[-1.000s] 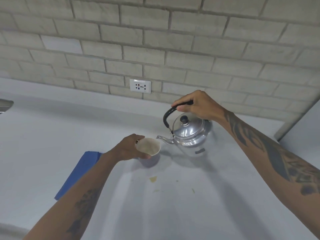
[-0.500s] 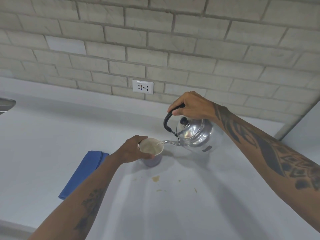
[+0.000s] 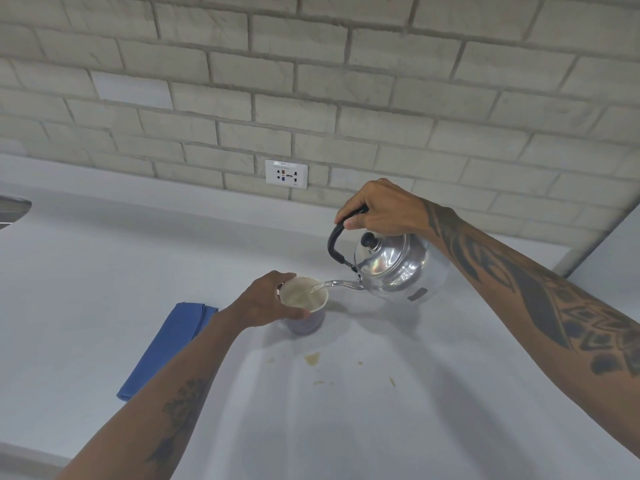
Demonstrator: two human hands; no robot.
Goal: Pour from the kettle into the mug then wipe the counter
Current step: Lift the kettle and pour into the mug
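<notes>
A shiny metal kettle with a black handle hangs tilted above the white counter. My right hand grips its handle from above. The spout reaches over the rim of a pale mug, and a thin stream of liquid runs into it. My left hand wraps around the mug's left side and holds it on the counter. Pale liquid shows inside the mug. A folded blue cloth lies on the counter to the left of my left forearm.
Small yellowish stains dot the counter in front of the mug. A white wall socket sits in the brick wall behind. A metal edge shows at far left. A grey panel rises at the right.
The kettle rose off the counter and tipped its spout down over the mug. Liquid now flows into the mug. My left hand stays on the mug.
</notes>
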